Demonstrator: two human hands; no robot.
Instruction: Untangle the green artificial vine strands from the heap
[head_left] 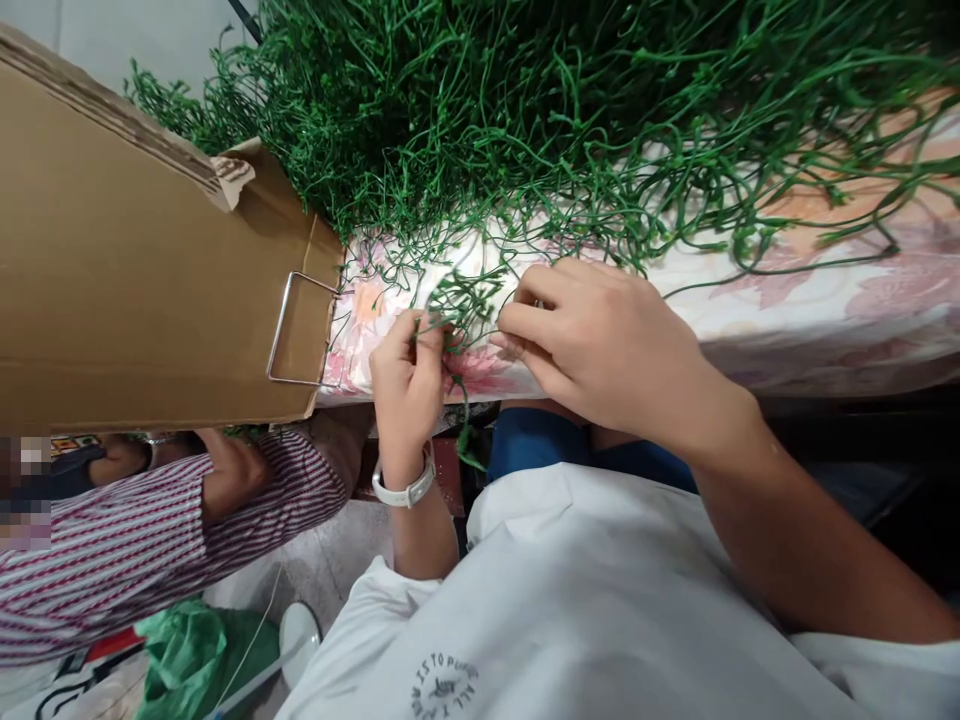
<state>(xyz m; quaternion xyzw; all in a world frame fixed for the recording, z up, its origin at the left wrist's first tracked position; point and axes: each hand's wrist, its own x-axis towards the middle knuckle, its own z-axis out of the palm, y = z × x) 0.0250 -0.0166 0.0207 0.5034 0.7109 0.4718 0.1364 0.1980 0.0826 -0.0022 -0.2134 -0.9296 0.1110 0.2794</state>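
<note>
One brown cardboard box (150,270), left of frame. One left hand (409,375), left of centre, pinching a small, branching, green plastic-looking sprig (471,303). Sprig: frame centre, between hands, long axis slanting up and right from the pinch; left hand nearer. One right hand (600,335), fingers curled just beside it; grip cannot be told.

We have a small bunch (472,300) of thin green strands, with tiny forked tips, pinched in our left hand (409,380). It is loose and messy, and it sticks out over the flowery cloth (757,325). One curly strand (469,445) hangs down past the cloth's edge. Behind it we see a big, tangled heap (465,110) of green strands.
</note>
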